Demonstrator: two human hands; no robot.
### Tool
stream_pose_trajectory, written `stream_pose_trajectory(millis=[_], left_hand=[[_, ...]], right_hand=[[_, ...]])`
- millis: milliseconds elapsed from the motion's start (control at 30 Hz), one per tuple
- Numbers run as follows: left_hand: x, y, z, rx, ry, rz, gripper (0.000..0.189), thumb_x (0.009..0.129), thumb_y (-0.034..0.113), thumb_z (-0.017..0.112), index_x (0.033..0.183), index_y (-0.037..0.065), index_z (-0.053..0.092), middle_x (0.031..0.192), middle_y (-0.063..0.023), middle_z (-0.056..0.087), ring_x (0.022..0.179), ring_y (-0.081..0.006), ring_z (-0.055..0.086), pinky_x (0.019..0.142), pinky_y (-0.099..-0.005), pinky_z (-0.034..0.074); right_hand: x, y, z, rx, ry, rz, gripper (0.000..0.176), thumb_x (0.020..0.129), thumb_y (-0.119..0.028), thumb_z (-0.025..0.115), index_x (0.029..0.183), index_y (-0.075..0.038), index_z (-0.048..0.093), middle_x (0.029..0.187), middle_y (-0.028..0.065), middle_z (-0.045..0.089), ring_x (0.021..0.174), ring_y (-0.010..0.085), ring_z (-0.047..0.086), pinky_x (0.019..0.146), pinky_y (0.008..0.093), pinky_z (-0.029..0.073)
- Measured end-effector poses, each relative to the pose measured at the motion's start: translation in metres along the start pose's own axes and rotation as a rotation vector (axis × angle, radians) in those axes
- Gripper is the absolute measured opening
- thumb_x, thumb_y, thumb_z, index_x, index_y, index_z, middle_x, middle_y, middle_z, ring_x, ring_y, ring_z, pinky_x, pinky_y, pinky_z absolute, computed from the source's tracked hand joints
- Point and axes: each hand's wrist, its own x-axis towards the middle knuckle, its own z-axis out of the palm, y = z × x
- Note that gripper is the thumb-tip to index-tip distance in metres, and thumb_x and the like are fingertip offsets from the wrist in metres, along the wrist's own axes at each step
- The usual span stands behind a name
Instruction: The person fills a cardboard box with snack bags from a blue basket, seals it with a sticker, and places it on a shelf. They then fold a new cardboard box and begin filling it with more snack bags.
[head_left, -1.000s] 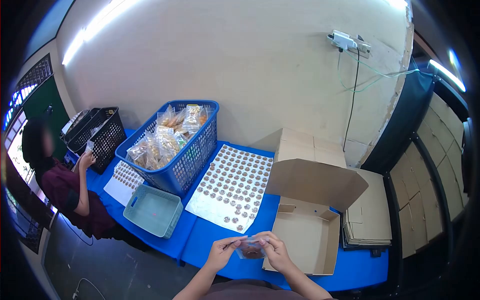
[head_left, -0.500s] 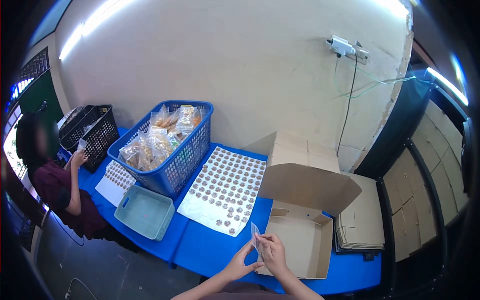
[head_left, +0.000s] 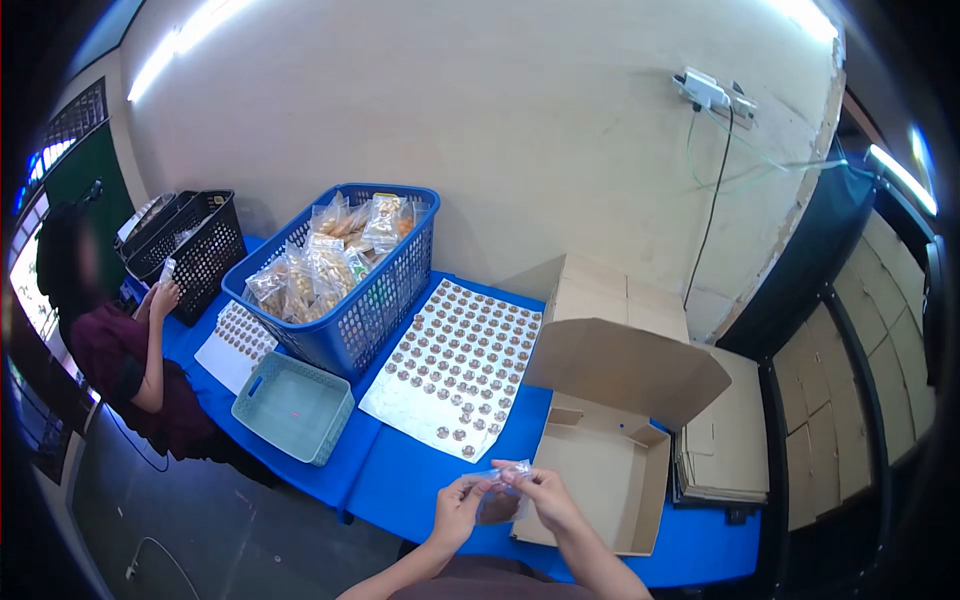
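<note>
Left hand [head_left: 458, 508] and right hand [head_left: 545, 497] pinch the top edge of a small clear packet [head_left: 502, 497], fingers closed on it, above the blue desk [head_left: 415, 480] just beside the open cardboard box [head_left: 605, 480]. Holding both corners level should steady its contents.

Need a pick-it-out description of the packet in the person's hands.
At the near edge of the blue table, left of the open cardboard box, the left hand and right hand meet. Between them is a small clear packet with something brown inside, the only one held up; the other packets lie heaped in the blue basket.
</note>
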Motion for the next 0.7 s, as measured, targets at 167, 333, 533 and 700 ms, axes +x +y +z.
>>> stream_pose_trajectory(millis=[167,333,533,700], left_hand=[[0.002,0.022,-0.017,-0.006,-0.197,0.025,0.027,0.096,0.018,0.053,0.113,0.0,0.063,0.105,-0.0126,0.068,0.102,-0.0177,0.062,0.09,-0.0305,0.046],[0.008,0.045,-0.02,0.328,-0.25,0.146,0.051,0.095,0.025,0.054,0.139,0.003,0.039,0.131,-0.0137,0.054,0.12,-0.0238,0.052,0.101,-0.0358,0.04],[0.007,0.027,-0.001,0.375,-0.389,0.235,0.066,0.09,0.019,0.062,0.144,0.004,0.027,0.147,-0.0149,0.032,0.134,-0.0253,0.035,0.108,-0.0377,0.031],[0.003,0.029,0.009,-0.1,-0.416,0.066,0.08,0.086,0.013,0.067,0.147,0.005,0.016,0.154,-0.0139,0.014,0.14,-0.0228,0.02,0.114,-0.0372,0.018]], right_hand=[[-0.003,-0.027,-0.017,-0.066,-0.321,-0.107,0.038,0.098,-0.029,0.046,0.105,0.002,0.067,0.125,0.0171,0.057,0.117,0.0237,0.052,0.102,0.0393,0.037],[-0.004,-0.019,-0.017,0.118,0.147,-0.244,0.04,0.099,-0.03,0.043,0.11,0.003,0.063,0.114,0.0142,0.063,0.101,0.0188,0.059,0.089,0.0341,0.046],[-0.009,0.005,0.014,0.05,0.33,-0.312,0.04,0.1,-0.03,0.043,0.107,0.002,0.065,0.108,0.0121,0.065,0.094,0.0174,0.059,0.088,0.0332,0.045],[-0.02,-0.003,0.021,-0.586,0.206,-0.749,0.031,0.097,-0.025,0.049,0.108,-0.003,0.067,0.115,0.0147,0.064,0.108,0.0269,0.055,0.096,0.0378,0.04]])
